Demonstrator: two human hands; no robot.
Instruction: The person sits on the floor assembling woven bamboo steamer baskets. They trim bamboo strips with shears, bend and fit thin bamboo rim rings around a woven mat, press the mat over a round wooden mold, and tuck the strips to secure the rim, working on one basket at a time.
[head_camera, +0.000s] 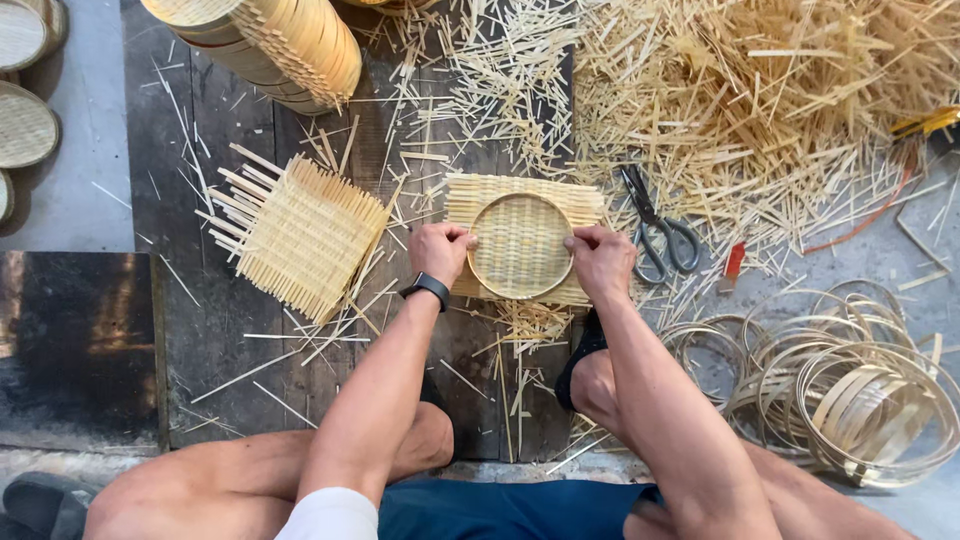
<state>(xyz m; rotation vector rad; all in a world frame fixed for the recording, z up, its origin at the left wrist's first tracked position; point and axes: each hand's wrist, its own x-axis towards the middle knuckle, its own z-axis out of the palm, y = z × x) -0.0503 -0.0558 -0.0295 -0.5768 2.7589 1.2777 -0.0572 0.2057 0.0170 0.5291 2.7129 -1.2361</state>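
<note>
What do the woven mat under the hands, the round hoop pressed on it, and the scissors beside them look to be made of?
Woven mat: thin pale bamboo-like strips, unfinished, with loose ends showing. Round hoop: a bent strip of seemingly the same pale material; left hand and right hand press its rim. Scissors: dark metal, dull, with looped handles.

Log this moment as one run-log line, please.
left hand: pressing round hoop rim | right hand: pressing hoop rim | hoop: on square woven mat | scissors: idle, right of mat
</note>
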